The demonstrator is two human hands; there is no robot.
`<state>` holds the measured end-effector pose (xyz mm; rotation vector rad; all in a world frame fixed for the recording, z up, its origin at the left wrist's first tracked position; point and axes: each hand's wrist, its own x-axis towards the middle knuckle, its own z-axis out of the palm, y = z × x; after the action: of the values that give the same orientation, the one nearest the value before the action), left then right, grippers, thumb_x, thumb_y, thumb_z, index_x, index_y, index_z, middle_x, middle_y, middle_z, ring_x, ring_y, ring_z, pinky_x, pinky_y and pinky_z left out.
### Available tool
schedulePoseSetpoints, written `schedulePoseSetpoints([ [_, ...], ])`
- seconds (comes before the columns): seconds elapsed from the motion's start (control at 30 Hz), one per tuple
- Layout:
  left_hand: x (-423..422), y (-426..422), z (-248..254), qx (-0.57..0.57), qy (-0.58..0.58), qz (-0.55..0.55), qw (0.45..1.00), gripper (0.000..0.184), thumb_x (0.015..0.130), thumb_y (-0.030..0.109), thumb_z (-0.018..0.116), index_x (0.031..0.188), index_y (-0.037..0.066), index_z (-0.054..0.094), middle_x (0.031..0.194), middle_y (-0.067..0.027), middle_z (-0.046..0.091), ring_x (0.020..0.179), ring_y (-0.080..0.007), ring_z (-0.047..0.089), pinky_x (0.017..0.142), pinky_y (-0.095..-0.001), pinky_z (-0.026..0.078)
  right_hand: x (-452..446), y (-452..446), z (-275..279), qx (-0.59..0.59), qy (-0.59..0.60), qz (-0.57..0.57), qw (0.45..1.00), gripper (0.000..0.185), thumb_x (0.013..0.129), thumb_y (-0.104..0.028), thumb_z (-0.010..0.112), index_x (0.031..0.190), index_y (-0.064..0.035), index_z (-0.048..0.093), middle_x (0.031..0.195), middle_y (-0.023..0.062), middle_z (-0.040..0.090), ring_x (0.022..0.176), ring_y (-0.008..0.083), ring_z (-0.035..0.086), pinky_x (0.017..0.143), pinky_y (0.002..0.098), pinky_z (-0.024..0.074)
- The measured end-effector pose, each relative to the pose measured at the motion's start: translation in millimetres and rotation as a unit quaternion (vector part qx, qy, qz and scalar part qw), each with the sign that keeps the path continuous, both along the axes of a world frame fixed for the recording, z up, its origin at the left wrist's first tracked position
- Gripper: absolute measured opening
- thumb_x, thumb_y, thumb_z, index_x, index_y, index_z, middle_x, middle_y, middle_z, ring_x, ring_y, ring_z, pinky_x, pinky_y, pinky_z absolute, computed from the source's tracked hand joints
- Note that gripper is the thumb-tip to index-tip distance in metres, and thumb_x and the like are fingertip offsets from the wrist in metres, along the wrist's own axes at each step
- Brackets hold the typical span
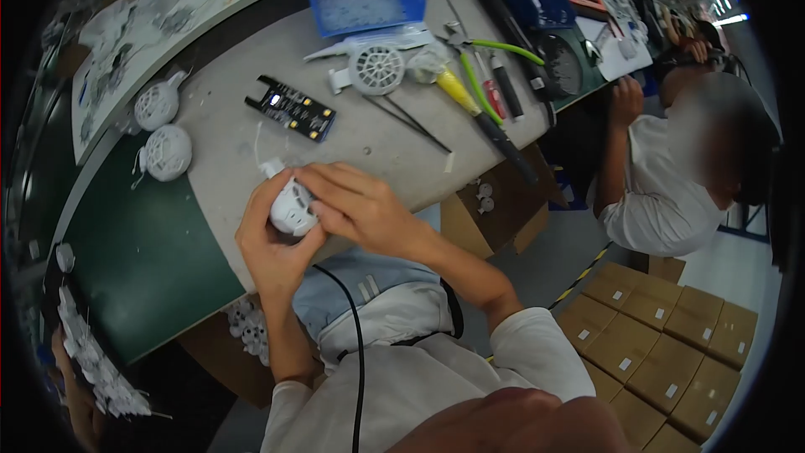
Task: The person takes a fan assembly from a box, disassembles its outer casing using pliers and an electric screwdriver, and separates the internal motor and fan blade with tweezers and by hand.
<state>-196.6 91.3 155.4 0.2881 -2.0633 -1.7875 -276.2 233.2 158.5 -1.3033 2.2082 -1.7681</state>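
Observation:
Between my two hands is a small white slotted plastic housing [293, 208], held over the near edge of the workbench. My left hand [267, 235] wraps its left side and underside. The fingers of my right hand [356, 205] press on its right side and top, partly hiding it. Just beyond lies a black circuit board [291, 108] with a lit white spot and yellow squares. A round white fan-like grille [376, 69] rests farther back, near black tweezers [411, 124]. Two round white vented housings [168, 153] sit to the left, one behind the other.
Green-handled pliers [480, 75] and a yellow-handled tool [457, 92] lie at the right. Behind stands a blue bin [366, 0] of small clear parts. A co-worker [671, 168] sits on the right, near stacked cardboard boxes [662, 344]. An open carton [503, 210] is below the bench.

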Motion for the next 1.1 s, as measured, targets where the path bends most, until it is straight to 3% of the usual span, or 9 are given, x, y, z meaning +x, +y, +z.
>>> schedulePoseSetpoints([
  [0.07,1.0,-0.3,-0.7,0.009,-0.011,0.004,1.000,0.055,0.066,0.000,0.079,0.119,-0.001,0.063,0.113,-0.0137,0.064,0.100,-0.0204,0.062,0.087,-0.0318,0.050,2.5,0.6,-0.8,0.051,0.059,-0.040,0.996,0.042,0.085,-0.002,0.063,0.126,0.0047,0.057,0.116,0.0210,0.063,0.101,0.0358,0.063,0.086,0.0390,0.0520],
  [0.13,-0.8,-2.2,-2.7,-0.057,0.014,0.012,0.998,0.054,0.065,0.004,0.079,0.117,0.002,0.064,0.109,-0.0143,0.065,0.098,-0.0241,0.065,0.085,-0.0323,0.051,0.4,-1.0,-4.2,0.041,0.094,-0.036,0.994,0.042,0.084,0.000,0.062,0.124,0.0069,0.055,0.113,0.0225,0.063,0.097,0.0380,0.063,0.084,0.0423,0.0523],
  [0.2,-3.1,-1.0,0.1,-0.076,0.037,0.021,0.996,0.053,0.064,0.008,0.080,0.115,0.004,0.065,0.106,-0.0149,0.066,0.095,-0.0279,0.066,0.082,-0.0334,0.052,0.0,-2.0,-4.8,0.046,0.077,-0.031,0.995,0.040,0.084,0.001,0.061,0.123,0.0079,0.056,0.113,0.0229,0.063,0.098,0.0377,0.064,0.083,0.0419,0.0528],
  [0.57,-3.3,1.8,2.1,-0.085,0.035,0.033,0.995,0.052,0.064,0.011,0.082,0.113,0.005,0.067,0.104,-0.0148,0.065,0.091,-0.0292,0.066,0.079,-0.0352,0.053,1.4,-2.6,-6.6,0.045,0.063,-0.035,0.996,0.039,0.083,0.002,0.059,0.122,0.0085,0.058,0.112,0.0241,0.064,0.094,0.0366,0.065,0.082,0.0415,0.0533],
  [0.73,-3.1,2.0,-0.7,-0.096,0.031,0.032,0.994,0.053,0.064,0.008,0.082,0.114,0.003,0.066,0.105,-0.0157,0.064,0.092,-0.0276,0.066,0.079,-0.0332,0.052,3.6,-0.7,-4.5,0.064,0.076,-0.066,0.993,0.040,0.083,0.003,0.058,0.122,0.0075,0.056,0.111,0.0233,0.064,0.095,0.0377,0.064,0.083,0.0421,0.0535],
  [0.83,-1.4,5.1,0.6,-0.070,0.014,0.038,0.997,0.053,0.064,0.005,0.082,0.115,0.002,0.066,0.107,-0.0142,0.065,0.092,-0.0223,0.065,0.078,-0.0310,0.052,3.7,-2.5,-9.8,0.029,0.093,-0.083,0.992,0.039,0.083,0.004,0.057,0.122,0.0041,0.058,0.110,0.0206,0.066,0.091,0.0352,0.067,0.078,0.0378,0.0548],
  [0.93,-0.1,6.5,1.3,-0.051,0.003,0.029,0.998,0.056,0.065,0.004,0.083,0.117,0.002,0.065,0.111,-0.0132,0.064,0.093,-0.0189,0.064,0.077,-0.0304,0.053,4.3,-0.6,-9.7,-0.011,0.099,-0.066,0.993,0.042,0.080,0.004,0.059,0.122,0.0013,0.060,0.116,0.0208,0.064,0.094,0.0351,0.066,0.079,0.0380,0.0553],
  [1.1,0.9,4.9,5.5,-0.045,-0.005,0.028,0.999,0.058,0.064,0.003,0.083,0.120,0.002,0.064,0.113,-0.0129,0.064,0.095,-0.0183,0.063,0.078,-0.0307,0.053,7.2,1.0,-5.8,0.007,0.055,-0.041,0.998,0.043,0.077,0.003,0.064,0.119,-0.0040,0.066,0.122,0.0208,0.063,0.087,0.0301,0.069,0.073,0.0340,0.0571],
])
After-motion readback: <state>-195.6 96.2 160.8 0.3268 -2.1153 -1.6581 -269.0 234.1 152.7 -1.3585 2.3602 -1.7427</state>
